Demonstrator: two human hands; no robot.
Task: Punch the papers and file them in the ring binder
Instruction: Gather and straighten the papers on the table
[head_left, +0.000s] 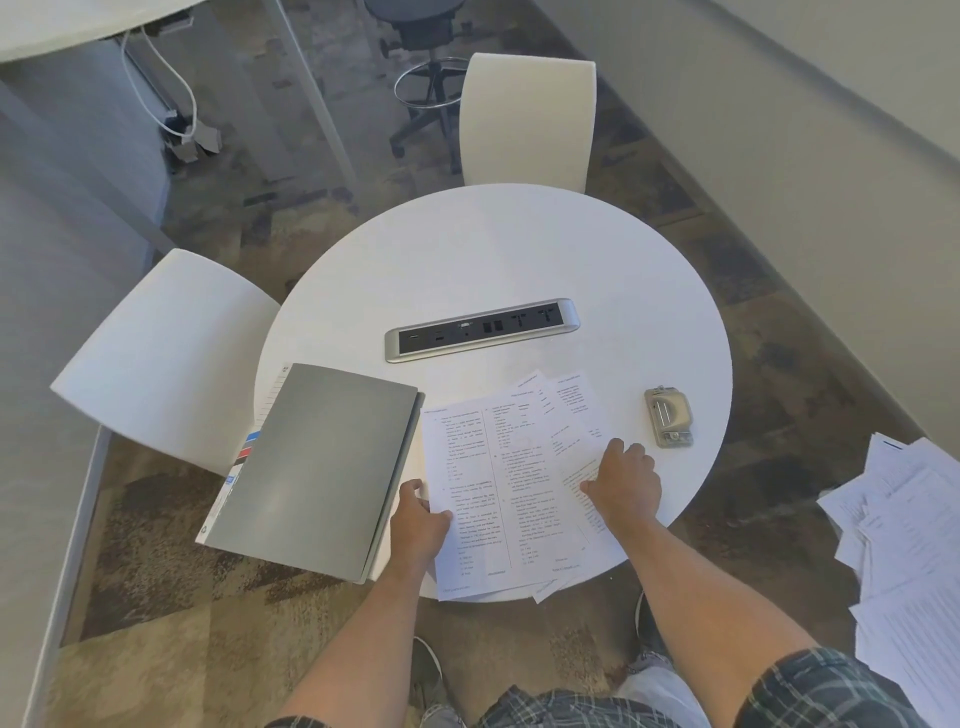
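Note:
Several printed papers (498, 467) lie fanned out on the near part of the round white table (493, 249). My left hand (420, 519) grips the left edge of the top sheet, thumb on top. Fingers spread, my right hand (621, 486) presses flat on the sheets at the right. A closed grey ring binder (317, 467) with coloured index tabs lies to the left of the papers, overhanging the table edge. The grey hole punch (668, 417) stands on the table to the right, just beyond my right hand and apart from it.
A silver power and socket strip (482, 329) is set into the table's middle. White chairs stand at the left (166, 353) and at the far side (527, 122). A loose pile of papers (914, 551) lies at the right edge of view. A black stool (423, 62) stands beyond.

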